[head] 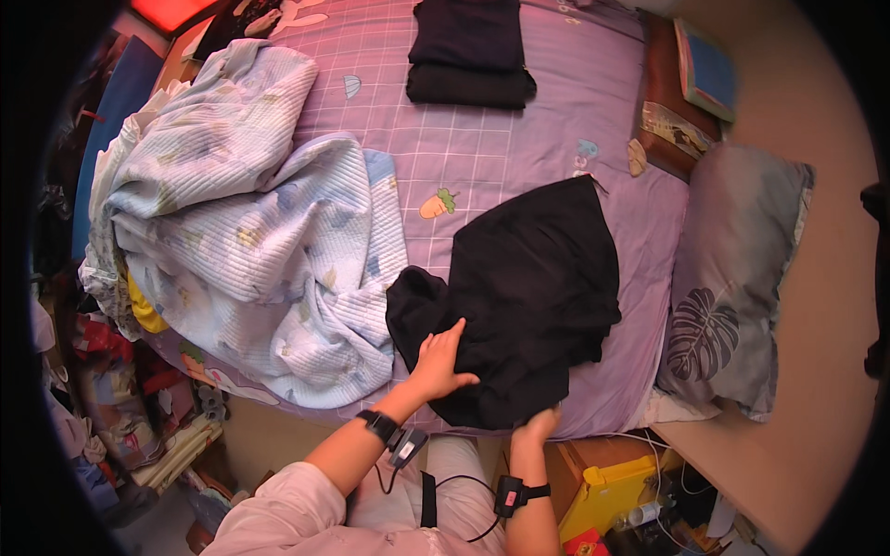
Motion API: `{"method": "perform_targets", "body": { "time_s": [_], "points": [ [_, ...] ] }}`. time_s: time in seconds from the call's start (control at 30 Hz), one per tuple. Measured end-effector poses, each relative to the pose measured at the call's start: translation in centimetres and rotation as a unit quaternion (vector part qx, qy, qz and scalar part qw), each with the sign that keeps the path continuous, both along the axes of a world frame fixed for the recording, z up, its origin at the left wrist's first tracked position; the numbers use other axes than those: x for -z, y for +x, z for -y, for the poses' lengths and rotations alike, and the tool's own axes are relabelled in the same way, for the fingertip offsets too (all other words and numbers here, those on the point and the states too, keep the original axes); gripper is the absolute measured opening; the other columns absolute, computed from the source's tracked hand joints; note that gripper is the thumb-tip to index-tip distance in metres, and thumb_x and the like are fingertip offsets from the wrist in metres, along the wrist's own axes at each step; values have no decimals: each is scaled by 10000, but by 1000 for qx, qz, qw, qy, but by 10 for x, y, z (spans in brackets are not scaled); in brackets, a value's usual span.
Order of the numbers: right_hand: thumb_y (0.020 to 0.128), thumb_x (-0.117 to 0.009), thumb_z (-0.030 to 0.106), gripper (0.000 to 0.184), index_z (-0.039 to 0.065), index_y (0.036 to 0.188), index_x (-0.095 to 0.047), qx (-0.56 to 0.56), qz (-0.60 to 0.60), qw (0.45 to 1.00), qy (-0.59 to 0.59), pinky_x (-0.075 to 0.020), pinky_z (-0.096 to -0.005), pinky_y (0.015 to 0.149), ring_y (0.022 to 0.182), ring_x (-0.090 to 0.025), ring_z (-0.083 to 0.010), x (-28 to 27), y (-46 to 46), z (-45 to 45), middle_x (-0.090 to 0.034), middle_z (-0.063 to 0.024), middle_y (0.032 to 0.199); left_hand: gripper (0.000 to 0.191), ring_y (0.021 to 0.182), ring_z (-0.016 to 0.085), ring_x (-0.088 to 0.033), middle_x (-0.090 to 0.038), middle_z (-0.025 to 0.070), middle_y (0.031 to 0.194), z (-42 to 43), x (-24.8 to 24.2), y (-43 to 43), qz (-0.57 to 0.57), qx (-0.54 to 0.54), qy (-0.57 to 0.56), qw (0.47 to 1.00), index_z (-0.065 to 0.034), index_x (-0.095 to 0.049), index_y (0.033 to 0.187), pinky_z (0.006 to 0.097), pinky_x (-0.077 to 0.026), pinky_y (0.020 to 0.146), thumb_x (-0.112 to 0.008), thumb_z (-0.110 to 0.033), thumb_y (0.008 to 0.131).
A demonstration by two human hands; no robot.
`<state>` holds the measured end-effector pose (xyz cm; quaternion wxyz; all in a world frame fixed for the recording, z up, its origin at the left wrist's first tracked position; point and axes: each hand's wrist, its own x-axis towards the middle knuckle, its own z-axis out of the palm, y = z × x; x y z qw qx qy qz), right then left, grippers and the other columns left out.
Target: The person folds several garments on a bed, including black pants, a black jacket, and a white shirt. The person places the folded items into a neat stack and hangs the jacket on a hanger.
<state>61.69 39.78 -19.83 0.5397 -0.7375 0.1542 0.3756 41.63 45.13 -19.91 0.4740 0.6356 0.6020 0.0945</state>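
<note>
A black garment [535, 278] lies partly bunched on the purple bedsheet [480, 174], near the bed's front edge. My left hand [441, 361] rests on its left part with the fingers spread. At the near edge of the cloth is my right hand [539, 425], its fingers curled at the hem and partly hidden by the fabric. Which piece of clothing it is, I cannot tell from its shape. Farther back on the bed sits a stack of folded dark clothes [469, 55]. Each of my wrists carries a strapped device with a cable.
A crumpled quilted blanket [264, 229] covers the bed's left side. To the right lies a grey pillow [730, 285] with a leaf print, beside a brown headboard [678, 139]. Below the front edge stand a yellow folder-like case [612, 490] and loose white cables [657, 472].
</note>
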Motion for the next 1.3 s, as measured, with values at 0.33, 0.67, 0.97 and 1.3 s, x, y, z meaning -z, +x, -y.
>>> {"method": "perform_targets", "body": {
  "time_s": [0.33, 0.67, 0.97, 1.3],
  "points": [
    [655, -654, -31, 300, 80, 933, -662, -783, 512, 350, 47, -274, -497, 1154, 1195, -530, -330, -53, 78, -112, -626, -114, 1055, 374, 980, 410, -610, -643, 185, 990, 41, -35, -39, 11, 77, 49, 996, -49, -584, 1046, 472, -492, 834, -721, -81, 700],
    [691, -700, 60, 285, 93, 952, -593, -801, 344, 485, 73, -500, -444, 665, 744, -640, -359, -106, 60, 44, -659, -103, 810, 272, 687, 78, -454, -492, 12, 719, 78, -115, -182, 38, -151, -84, 984, 29, -622, 974, 257, -407, 615, -792, -90, 796],
    [625, -717, 21, 377, 100, 991, -676, -854, 323, 381, -142, -521, -468, 706, 838, -675, -371, -109, 92, 81, -696, -165, 865, 248, 1045, 172, -598, -631, 59, 1148, 74, -165, -345, 275, -565, 154, 762, -81, -571, 1204, 345, -479, 922, -562, -252, 1024],
    [841, -620, 83, 326, -39, 1143, -611, -367, 499, 784, 40, -508, -374, 882, 952, -661, -283, -113, 81, 70, -673, -148, 1035, 408, 966, 103, -546, -573, -6, 1069, 151, -163, -420, -142, -469, 38, 871, -78, -524, 1320, 292, -466, 864, -556, -340, 1008]
  ]
}}
